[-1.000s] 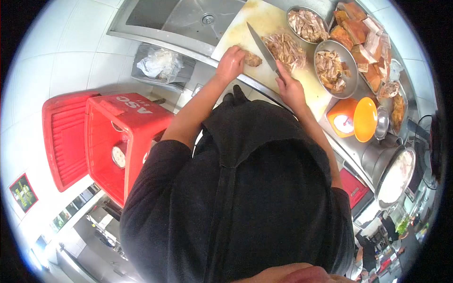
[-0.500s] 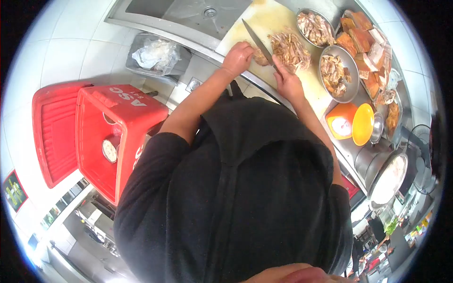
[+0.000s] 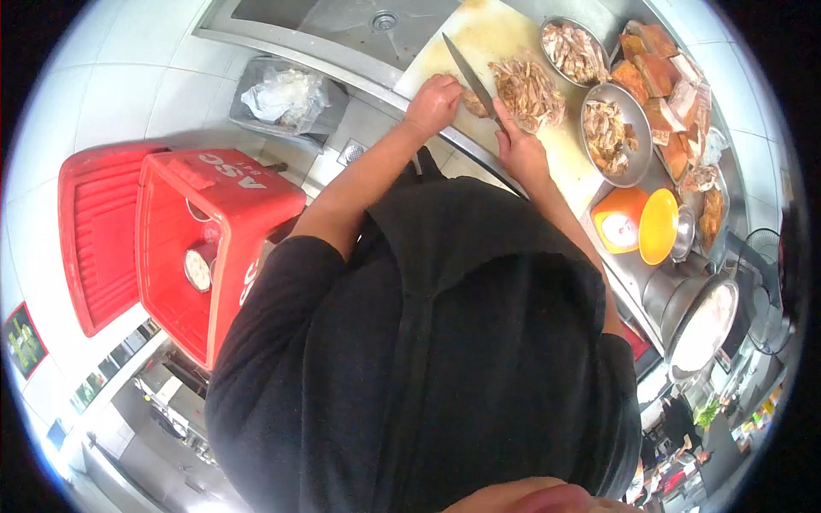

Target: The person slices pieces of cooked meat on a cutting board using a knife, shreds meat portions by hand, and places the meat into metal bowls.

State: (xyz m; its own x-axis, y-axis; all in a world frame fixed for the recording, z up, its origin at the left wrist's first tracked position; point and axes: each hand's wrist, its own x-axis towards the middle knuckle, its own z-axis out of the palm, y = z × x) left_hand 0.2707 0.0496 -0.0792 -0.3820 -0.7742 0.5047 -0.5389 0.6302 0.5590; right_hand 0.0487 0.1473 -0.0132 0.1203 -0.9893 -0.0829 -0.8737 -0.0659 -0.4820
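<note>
The knife [image 3: 469, 75] slants over the board [image 3: 423, 64], its long axis running from the right hand [image 3: 522, 152] away from the person and leftward, tip towards the sink [image 3: 325, 26]. The right hand's grip is closed round the handle. A brown piece [image 3: 474, 104] of meat lies on the board just left of the blade; whether they touch I cannot tell. The left hand [image 3: 434, 101] curls at that piece and hides its left end; whether its grip clasps or only presses, I cannot tell. Right of the blade lies a pile [image 3: 528, 92] of sliced meat, so the knife stands between piece and pile. Beyond the pile are the far bowl [image 3: 548, 56] and the near bowl [image 3: 637, 165], both holding cut meat, then stacked slabs [image 3: 660, 75]. Nearer the person on the tabletop [image 3: 629, 265], an orange scale [image 3: 616, 209] stands beside an orange bowl [image 3: 657, 227]. A lined bin [image 3: 246, 109] stands below the sink, near an open red box [image 3: 239, 192].
</note>
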